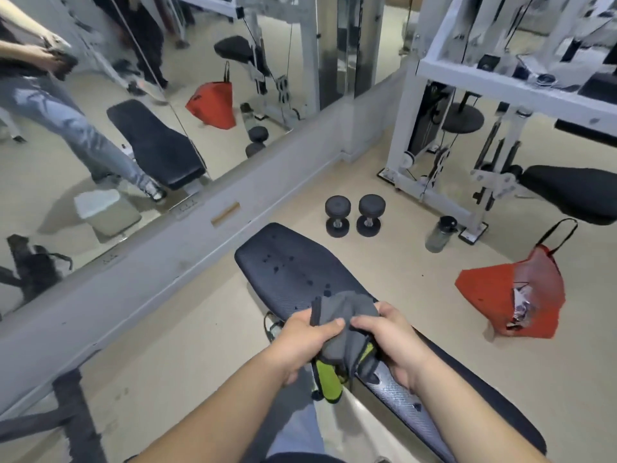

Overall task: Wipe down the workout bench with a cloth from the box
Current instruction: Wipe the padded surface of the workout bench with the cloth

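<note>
While your left hand [307, 339] and right hand [390, 342] grip the bunched cloth [344, 315] over the bench [293, 259], spots [276, 269] beyond them suggest wiping has not yet begun.

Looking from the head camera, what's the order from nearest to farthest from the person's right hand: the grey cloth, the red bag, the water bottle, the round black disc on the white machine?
1. grey cloth: held in the right hand itself.
2. red bag and water bottle: both off to the right, too close to call.
3. round black disc: far back, upper right.
</note>
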